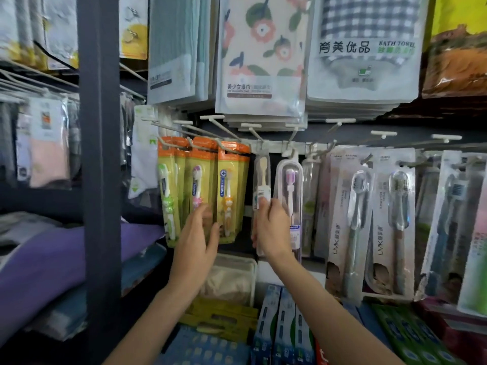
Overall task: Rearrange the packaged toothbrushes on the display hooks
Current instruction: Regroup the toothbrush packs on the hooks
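1. Left hand [196, 233]: fingers straight and spread, flat against the fronts of the orange packs [229, 185]; grip open, nothing held.
2. Right hand [271, 227]: fingers curled on the lower part of the clear pack [262, 180], thumb and fingertips pinching it near its white label.
3. Orange packs: glossy card-backed blisters, orange tops, yellow-green bodies, hung in three tight rows on wire hooks [210, 133]. Short kids' brushes inside with green, pink and orange handles.
4. Clear pack: narrow, see-through plastic, holds a cream brush with a rounded head. It hangs between the orange packs and the capsule case [290, 180]; top sits at the white rail, exact hook cannot tell.
5. Capsule case: rounded, hard clear plastic, pink-bristled brush with white handle, just right of the right hand, partly behind it.
6. LMK packs [353, 219]: tall, flat, pale card with clear bubble, grey and brown long-handled brushes, further right.
7. Towel bags [261, 56]: soft, shiny plastic pouches above the hooks, floral and checked cloth inside.
8. Dark metal post [100, 154]: upright, left of the orange packs.
9. Boxes [284, 327]: blue-white cartons stacked below the hands.
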